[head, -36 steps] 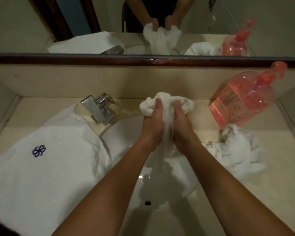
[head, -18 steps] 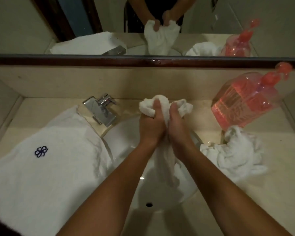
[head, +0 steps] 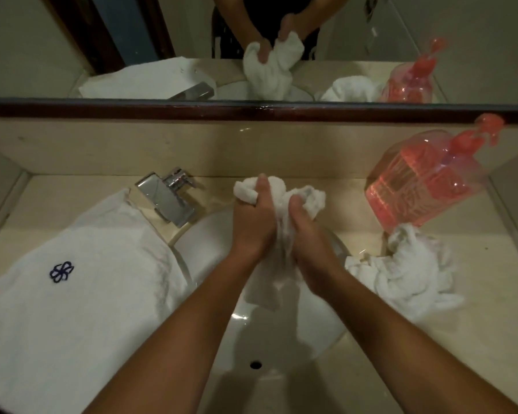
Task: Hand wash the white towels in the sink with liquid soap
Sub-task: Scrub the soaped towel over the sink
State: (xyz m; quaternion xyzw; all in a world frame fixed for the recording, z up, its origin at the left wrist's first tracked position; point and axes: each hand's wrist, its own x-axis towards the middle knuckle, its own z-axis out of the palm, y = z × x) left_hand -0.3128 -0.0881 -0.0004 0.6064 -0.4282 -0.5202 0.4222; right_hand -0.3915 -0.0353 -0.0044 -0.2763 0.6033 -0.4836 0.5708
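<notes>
A small wet white towel (head: pixel 277 191) is bunched between both hands above the white sink (head: pixel 204 249). My left hand (head: pixel 253 222) grips its left side, thumb up over the top. My right hand (head: pixel 307 234) grips the right side, fingers curled into the cloth. The towel's tail (head: pixel 266 288) hangs down into the basin. A second crumpled white towel (head: pixel 407 270) lies on the counter right of the sink. The pink liquid soap bottle (head: pixel 425 180) with a pump stands at the back right.
A large folded white towel (head: pixel 72 282) with a blue emblem covers the counter on the left and overlaps the sink rim. The chrome faucet (head: pixel 169 195) stands at the back left of the basin. A mirror (head: pixel 251 46) runs along the back wall.
Both hands have kept rubbing the towel: the right hand has slid down and toward me against the left, and the bunched top has spread out to the right.
</notes>
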